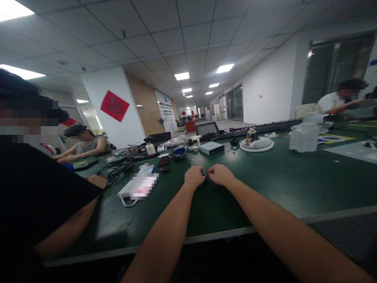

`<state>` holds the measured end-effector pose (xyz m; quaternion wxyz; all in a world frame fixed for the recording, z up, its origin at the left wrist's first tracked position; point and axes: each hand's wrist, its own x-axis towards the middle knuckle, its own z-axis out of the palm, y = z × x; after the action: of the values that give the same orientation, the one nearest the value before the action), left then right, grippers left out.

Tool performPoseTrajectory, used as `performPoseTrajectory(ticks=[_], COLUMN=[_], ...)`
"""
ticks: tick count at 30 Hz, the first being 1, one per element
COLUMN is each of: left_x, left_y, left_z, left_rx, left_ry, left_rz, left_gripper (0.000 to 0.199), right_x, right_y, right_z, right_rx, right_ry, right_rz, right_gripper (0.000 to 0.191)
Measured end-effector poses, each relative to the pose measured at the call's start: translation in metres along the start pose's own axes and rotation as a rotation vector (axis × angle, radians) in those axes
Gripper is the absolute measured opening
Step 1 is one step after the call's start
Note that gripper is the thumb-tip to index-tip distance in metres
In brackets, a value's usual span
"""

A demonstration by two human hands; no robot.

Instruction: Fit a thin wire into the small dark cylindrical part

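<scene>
Gripping dark part (203,172) in fingers of left hand (194,177), likely for steadiness | pinching thin piece (210,172) in fingers of right hand (222,175), likely for control

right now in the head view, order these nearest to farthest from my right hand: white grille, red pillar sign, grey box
1. Grey box: just ahead of your right hand.
2. White grille: ahead, to its right.
3. Red pillar sign: far left, beyond both.
</scene>
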<state>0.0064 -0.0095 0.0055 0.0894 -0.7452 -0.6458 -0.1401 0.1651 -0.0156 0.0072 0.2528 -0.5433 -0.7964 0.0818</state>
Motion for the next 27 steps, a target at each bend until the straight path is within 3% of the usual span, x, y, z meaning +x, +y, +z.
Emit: performPoseTrajectory(ticks=[11, 20, 27], left_x=[-0.0001, -0.0001, 0.0009], left_y=[-0.0021, -0.0012, -0.0037], left_z=[-0.0009, 0.0001, 0.0005], left_rx=[-0.004, -0.017, -0.007], left_ry=[-0.015, -0.008, -0.006], left_rz=[-0.01, -0.005, 0.0], left_gripper=[0.024, 0.022, 0.021], right_x=[-0.001, 0.0004, -0.0018], right_y=[-0.0025, 0.0027, -0.0014], right_z=[-0.0041, -0.0009, -0.0055], right_rx=[0.047, 0.028, 0.057], right_ry=[-0.011, 0.013, -0.011], right_rz=[-0.068, 0.036, -0.042], right_gripper=[0.025, 0.025, 0.025])
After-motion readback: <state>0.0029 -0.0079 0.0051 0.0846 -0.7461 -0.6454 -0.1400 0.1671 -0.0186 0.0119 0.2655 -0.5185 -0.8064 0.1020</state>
